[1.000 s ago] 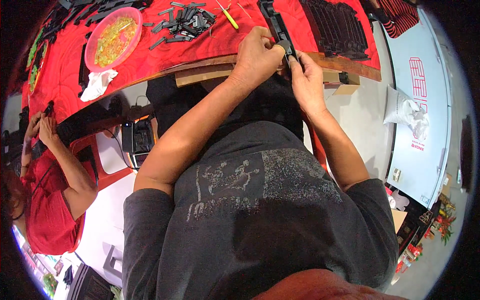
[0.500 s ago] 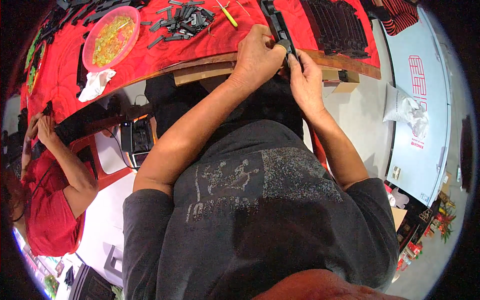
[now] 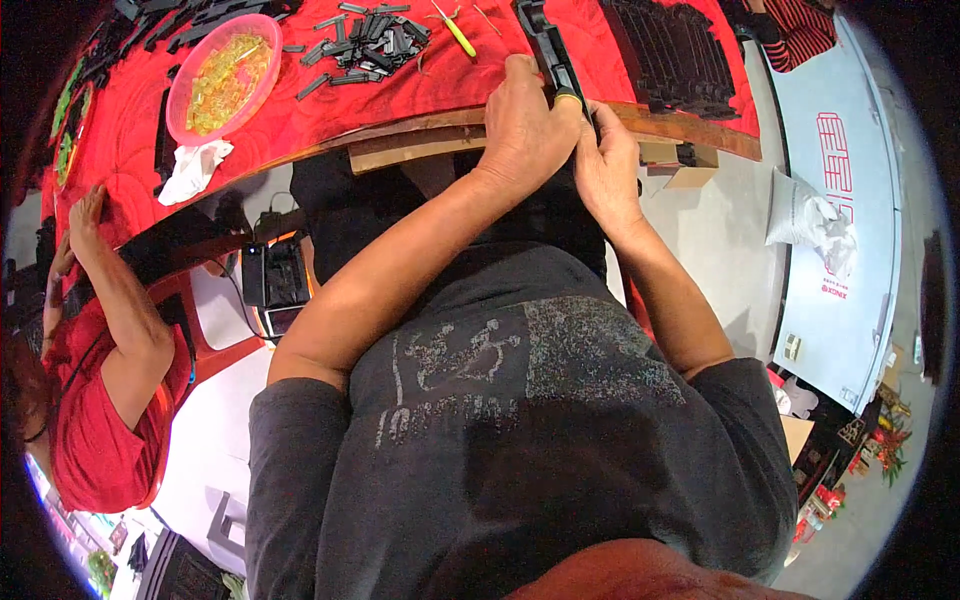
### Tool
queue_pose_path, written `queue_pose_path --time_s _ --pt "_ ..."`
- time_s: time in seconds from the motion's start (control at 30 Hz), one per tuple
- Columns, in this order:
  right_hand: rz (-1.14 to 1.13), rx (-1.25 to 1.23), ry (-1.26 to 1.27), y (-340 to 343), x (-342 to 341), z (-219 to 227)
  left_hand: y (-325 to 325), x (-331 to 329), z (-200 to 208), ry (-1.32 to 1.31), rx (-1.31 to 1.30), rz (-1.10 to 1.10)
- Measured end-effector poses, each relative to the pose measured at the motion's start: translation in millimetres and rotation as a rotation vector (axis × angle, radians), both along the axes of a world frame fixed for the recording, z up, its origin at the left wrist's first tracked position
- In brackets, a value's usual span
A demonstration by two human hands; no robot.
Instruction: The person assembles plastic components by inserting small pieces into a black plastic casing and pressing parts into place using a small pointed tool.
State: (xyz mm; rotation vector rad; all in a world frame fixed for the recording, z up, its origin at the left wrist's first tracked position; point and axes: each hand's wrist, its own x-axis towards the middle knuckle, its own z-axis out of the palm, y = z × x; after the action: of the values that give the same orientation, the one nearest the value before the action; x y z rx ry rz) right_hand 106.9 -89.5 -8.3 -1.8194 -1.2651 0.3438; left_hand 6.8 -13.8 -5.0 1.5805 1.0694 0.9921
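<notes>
Both my hands grip a long, hollow black plastic part [image 3: 548, 45] at the table's near edge. It stands out away from me over the red cloth. My left hand [image 3: 528, 125] is closed around its near end from the left, with a yellowish band [image 3: 568, 94] on the thumb. My right hand [image 3: 610, 160] pinches the same end from the right, thumb against it. The fingers hide most of that end. Left of the part lie a thin tool with a yellow handle [image 3: 461, 36] and a heap of small black pieces [image 3: 372, 42].
A pink bowl [image 3: 177, 104] of small yellowish pieces stands at the left, by a crumpled white tissue [image 3: 194, 170]. Rows of long black parts [image 3: 675, 55] lie at the right. A person in red [image 3: 105, 420] sits at the left, hand on the table [image 3: 130, 190].
My hands have shifted slightly, the left one rolling a little further over the part's near end. At the left, the other person's arm has reached farther forward over the table.
</notes>
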Motion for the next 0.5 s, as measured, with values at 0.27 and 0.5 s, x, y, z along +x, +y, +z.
queue_pose_path --time_s 0.27,0.5 --pt "0.027 -0.054 -0.017 0.3 -0.5 -2.6 -0.4 4.2 4.4 0.088 0.033 0.028" --pt "0.008 -0.040 0.088 2.1 -9.0 -2.6 1.8 9.8 2.0 0.103 0.051 0.050"
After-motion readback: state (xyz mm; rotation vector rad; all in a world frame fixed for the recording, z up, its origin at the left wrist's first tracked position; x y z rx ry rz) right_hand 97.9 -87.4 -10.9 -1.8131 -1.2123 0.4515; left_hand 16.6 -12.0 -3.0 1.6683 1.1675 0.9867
